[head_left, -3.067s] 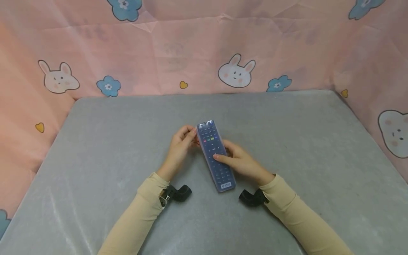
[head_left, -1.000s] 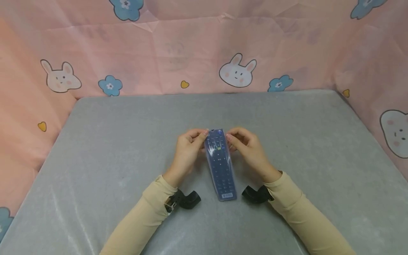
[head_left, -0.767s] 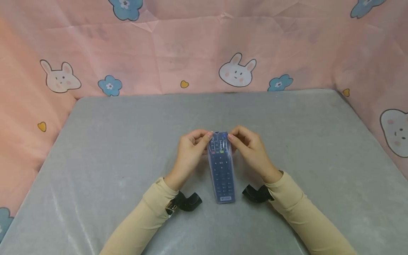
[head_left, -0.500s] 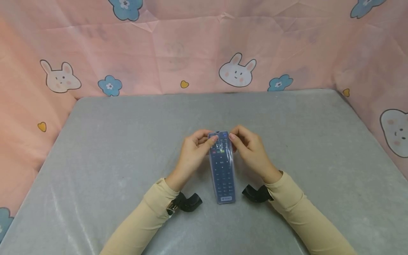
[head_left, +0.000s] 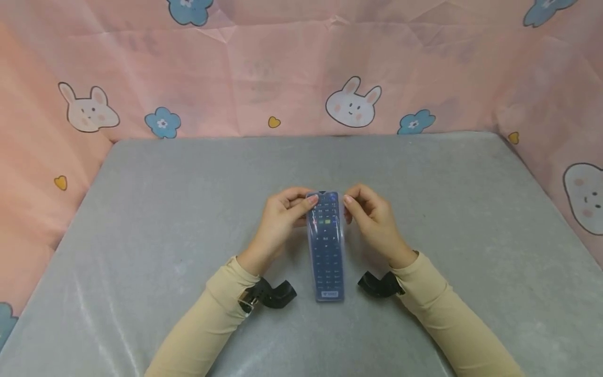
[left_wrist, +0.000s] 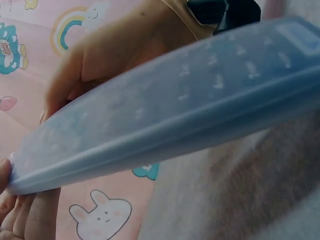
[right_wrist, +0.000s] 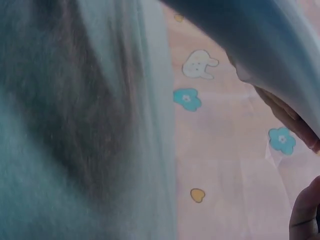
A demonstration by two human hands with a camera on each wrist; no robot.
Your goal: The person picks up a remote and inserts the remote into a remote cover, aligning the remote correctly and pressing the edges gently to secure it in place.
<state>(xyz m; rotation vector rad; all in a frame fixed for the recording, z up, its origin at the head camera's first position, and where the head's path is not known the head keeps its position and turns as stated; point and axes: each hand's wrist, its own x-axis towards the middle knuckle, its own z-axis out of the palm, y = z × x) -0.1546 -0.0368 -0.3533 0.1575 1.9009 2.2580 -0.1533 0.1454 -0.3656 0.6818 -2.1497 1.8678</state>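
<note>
A dark blue remote control (head_left: 327, 246) in a clear, glossy cover is held up over the table with its buttons facing up. My left hand (head_left: 278, 217) grips its upper left end, thumb on the front and the other fingers partly hidden behind. At the upper right edge, the bent thumb and forefinger of my right hand (head_left: 377, 220) pinch at the rim of the cover (head_left: 344, 207). The left wrist view shows the remote's side up close, with left fingers (left_wrist: 30, 215) at its far end. Only part of the right thumb (right_wrist: 306, 210) shows in the right wrist view.
A grey cloth-covered table (head_left: 188, 173) lies beneath both hands. Pink fabric (head_left: 282, 63) printed with rabbits, flowers and hearts hangs at the back and sides. Black wrist camera mounts (head_left: 278, 294) stick out inward below each hand.
The right hand has shifted from the remote's middle to its upper right edge. The remote has turned nearly straight. Over the last half second, the left thumb has slid slightly left.
</note>
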